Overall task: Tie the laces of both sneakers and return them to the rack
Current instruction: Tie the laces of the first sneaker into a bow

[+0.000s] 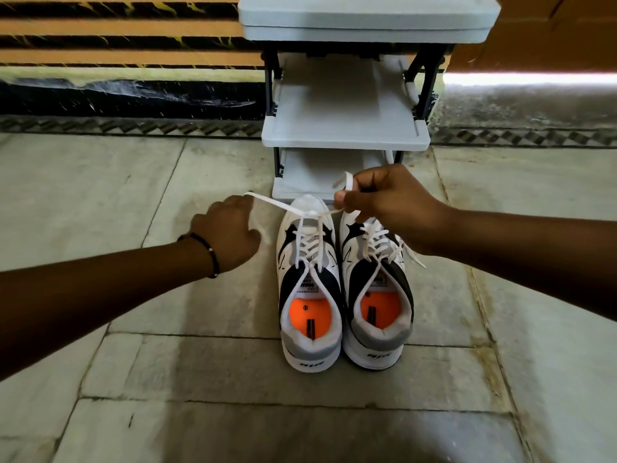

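Two white and navy sneakers with orange insoles stand side by side on the floor, toes toward the rack. Over the left sneaker (309,295) its white lace (287,207) is pulled taut to both sides. My left hand (230,233) holds one lace end out to the left. My right hand (387,202) pinches the other end, folded into a loop, above the right sneaker (380,305). The right sneaker's laces (412,259) hang loose over its side. The light grey shoe rack (345,132) stands just beyond the toes.
The floor is pale stone tile (200,379). Behind the rack runs an orange and black striped wall (117,31) with a dark skirting. The rack's top tier (367,18) and its lower shelves hold nothing visible.
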Available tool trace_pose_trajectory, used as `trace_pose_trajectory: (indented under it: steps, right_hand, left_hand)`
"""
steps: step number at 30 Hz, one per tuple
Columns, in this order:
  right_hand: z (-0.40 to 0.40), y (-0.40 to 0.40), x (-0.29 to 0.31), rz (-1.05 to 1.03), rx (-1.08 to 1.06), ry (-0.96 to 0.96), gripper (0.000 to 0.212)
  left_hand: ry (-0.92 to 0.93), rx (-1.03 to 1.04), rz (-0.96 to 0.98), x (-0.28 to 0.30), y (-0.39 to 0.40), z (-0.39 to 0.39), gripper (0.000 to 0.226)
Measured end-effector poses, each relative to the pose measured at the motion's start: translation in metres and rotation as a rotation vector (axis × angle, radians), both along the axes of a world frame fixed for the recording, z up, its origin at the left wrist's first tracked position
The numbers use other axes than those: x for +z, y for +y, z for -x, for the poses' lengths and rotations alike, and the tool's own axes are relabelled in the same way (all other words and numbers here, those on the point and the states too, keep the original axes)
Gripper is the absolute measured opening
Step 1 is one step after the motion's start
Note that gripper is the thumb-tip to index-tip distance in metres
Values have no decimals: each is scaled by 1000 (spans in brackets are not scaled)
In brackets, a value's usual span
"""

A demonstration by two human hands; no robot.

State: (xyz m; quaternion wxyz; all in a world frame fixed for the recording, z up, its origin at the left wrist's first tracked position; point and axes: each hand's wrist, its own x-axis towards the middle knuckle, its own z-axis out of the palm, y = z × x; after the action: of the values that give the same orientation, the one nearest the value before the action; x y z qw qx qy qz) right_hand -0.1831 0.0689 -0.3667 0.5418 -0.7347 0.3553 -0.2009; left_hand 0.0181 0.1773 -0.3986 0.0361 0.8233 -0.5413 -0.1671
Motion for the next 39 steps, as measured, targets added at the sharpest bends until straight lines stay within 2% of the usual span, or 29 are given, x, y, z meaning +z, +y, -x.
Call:
trace_pose_trajectory:
  steps: [4, 7, 12, 15, 18, 21, 24, 27, 29, 33, 39]
  right_hand:
    - [8, -3, -1, -81, -64, 55, 23]
    - [13, -5, -6, -121, -99, 176, 23]
    - [16, -12, -5, -371, -171, 261, 29]
    - [12, -15, -7, -221, -188, 272, 26]
    - [3, -6, -13, -28, -52, 303, 24]
    - [-11, 2, -25, 203, 157, 456, 19]
    - [-26, 7, -43, 384, 309, 636, 24]
    - [-35, 9, -55, 451, 285, 674, 22]
    - [-39, 8, -58, 455, 291, 628, 14]
    - [-35, 5, -47, 464, 317, 545, 13]
    - [-24, -2, -10, 456, 299, 448, 5]
  left_hand:
    - [-140, 30, 6, -1, 4, -23, 61]
    - [-202, 27, -8, -2, 8, -31, 58]
    - [-28, 163, -3, -18, 21, -26, 43]
    - [46, 147, 45, -22, 22, -12, 30]
    - [135, 54, 90, -26, 15, 0, 34]
    - [246, -40, 98, -30, 6, 12, 40]
    - [326, -82, 111, -34, -2, 25, 39]
    - [374, -82, 138, -37, -6, 32, 36]
    - [383, -64, 154, -40, -8, 32, 31]
    - [373, -77, 183, -37, -11, 28, 19]
    - [287, -391, 106, 4, -20, 8, 11]
